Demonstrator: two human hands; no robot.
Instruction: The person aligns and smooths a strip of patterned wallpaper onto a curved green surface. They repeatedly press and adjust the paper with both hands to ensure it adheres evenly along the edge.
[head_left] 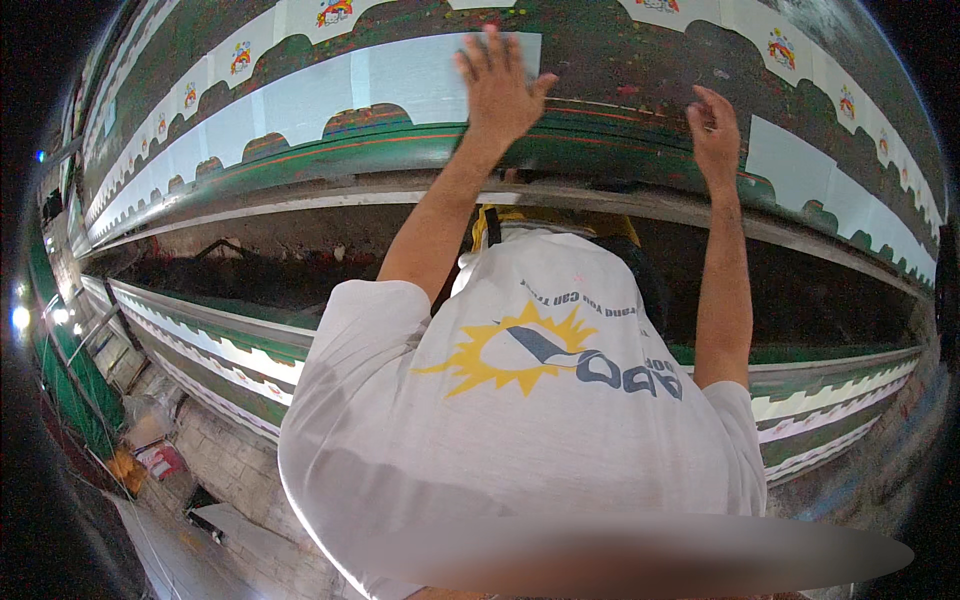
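Long printing table with a white fabric strip, scallop-edged in green, running across it. The person, in a white shirt, reaches over the table with both arms. Left hand: flat on the white fabric strip, palm down, fingers spread apart and clamped on nothing. Right hand: resting on the dark, paint-flecked table surface just beside the next white fabric piece, fingers loosely curled, holding nothing visible.

A long green printing table carries a white fabric strip with scalloped green edging.
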